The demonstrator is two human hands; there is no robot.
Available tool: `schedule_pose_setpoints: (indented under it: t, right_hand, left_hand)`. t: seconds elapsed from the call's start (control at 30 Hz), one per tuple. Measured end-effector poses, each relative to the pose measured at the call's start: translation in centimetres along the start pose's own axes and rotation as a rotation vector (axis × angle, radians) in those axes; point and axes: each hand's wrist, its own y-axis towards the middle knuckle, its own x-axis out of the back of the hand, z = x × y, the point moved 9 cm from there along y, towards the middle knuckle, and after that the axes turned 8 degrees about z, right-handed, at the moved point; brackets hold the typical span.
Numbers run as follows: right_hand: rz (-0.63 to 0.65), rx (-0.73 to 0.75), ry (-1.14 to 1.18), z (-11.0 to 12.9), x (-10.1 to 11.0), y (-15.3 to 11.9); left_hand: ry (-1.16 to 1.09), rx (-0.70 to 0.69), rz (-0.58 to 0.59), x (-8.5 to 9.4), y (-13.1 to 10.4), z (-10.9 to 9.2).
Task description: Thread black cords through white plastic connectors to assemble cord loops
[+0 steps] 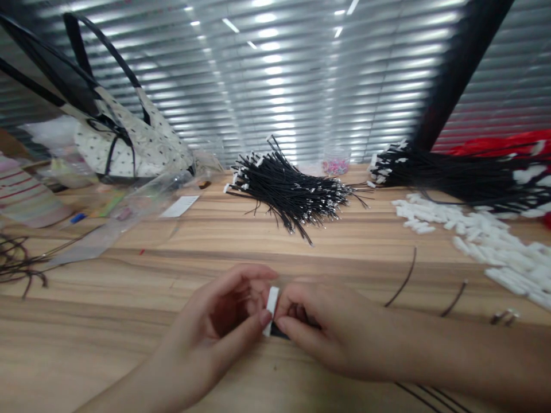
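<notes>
My left hand pinches a narrow white plastic connector between thumb and fingertips, holding it roughly upright above the table. Right against it is my right hand, its fingers curled and closed at the connector's side. A short stretch of black wire shows at the connector's lower end and runs in under my right thumb. What lies deeper inside the right fingers is hidden. Several thin dark wires come out below my right forearm; whether they join the held piece cannot be seen.
A bundle of black wires with white connectors lies ahead, a second bundle at right. White connectors are heaped before it. Loose wire pieces lie near my right arm. A dotted bag and plastic film sit left.
</notes>
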Motion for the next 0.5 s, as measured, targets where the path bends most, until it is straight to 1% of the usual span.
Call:
schedule_pose_setpoints:
  t: [0.1,0.27,0.37,0.5]
  right_hand:
    - [-0.006,0.024,0.022,0.12,-0.04,-0.15]
    - [0.018,-0.009,0.009,-0.17,-0.28,-0.13]
    - [-0.002,-0.011,-0.002,-0.31,-0.19,-0.16]
    - [-0.02,-0.028,-0.011,-0.6,-0.2,-0.39]
  left_hand:
    - [-0.022,-0.02,-0.027,0.63,0.33,-0.1]
    - [0.061,0.045,0.019,-0.01,0.81,-0.13]
    - [0.076,0.035,0.047,-0.21,0.81,-0.36]
    - [0.112,0.076,0.105,-0.22,0.48,0.05]
